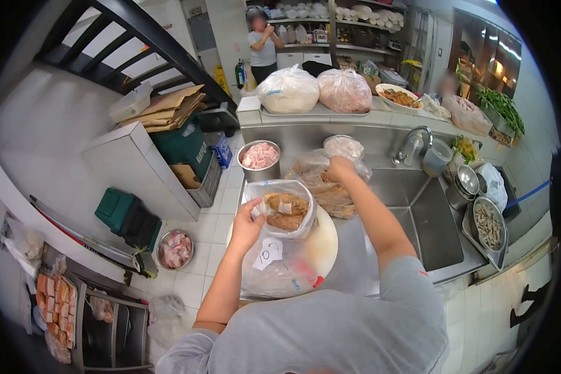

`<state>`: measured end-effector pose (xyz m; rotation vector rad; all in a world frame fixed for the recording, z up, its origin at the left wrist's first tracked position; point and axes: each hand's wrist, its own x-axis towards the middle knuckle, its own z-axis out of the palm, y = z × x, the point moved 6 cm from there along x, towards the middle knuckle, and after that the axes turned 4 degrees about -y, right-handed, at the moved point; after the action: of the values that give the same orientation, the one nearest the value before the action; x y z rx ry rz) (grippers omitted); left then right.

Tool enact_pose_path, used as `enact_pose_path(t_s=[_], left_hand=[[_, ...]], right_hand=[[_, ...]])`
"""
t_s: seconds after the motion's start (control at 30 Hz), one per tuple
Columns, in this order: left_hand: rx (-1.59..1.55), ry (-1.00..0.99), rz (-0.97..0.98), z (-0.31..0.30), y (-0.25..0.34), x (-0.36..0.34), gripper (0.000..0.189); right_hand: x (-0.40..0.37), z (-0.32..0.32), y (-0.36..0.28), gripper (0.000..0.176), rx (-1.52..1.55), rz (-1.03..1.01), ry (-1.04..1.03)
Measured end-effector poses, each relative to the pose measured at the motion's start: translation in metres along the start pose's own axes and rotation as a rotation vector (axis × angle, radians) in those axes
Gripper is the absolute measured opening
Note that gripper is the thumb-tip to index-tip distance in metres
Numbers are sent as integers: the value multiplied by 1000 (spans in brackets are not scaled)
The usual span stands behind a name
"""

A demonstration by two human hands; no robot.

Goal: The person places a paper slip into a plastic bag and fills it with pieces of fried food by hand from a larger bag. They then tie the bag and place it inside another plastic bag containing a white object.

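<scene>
My left hand pinches the near-left rim of an open clear plastic bag. Inside it lie brown, seasoned-looking pieces of food. This bag rests over a round white cutting board. My right hand reaches to a second, larger clear bag that holds more brown food. Its fingers are curled downward and their tips are hidden. In front of me a flat clear bag lies on the board, with a paper label bearing handwritten numbers on it.
A steel pot of pink raw meat stands at the back left, a tub with whitish contents behind the bags. To the right are the sink and faucet. A bowl of meat sits on the floor. Another person stands beyond the counter.
</scene>
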<state>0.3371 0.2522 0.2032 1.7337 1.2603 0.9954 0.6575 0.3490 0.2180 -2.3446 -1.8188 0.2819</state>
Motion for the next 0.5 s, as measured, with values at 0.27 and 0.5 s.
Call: enact_pose_path(t_s=[0.27,0.5], left_hand=[[32,8,127,5,7,2,49],[665,521,930,-44,219,-14,78]], right_hand=[[-19,-41,28,14,973,-237,255],[-116,-101,-17,13,1288,-425,148]])
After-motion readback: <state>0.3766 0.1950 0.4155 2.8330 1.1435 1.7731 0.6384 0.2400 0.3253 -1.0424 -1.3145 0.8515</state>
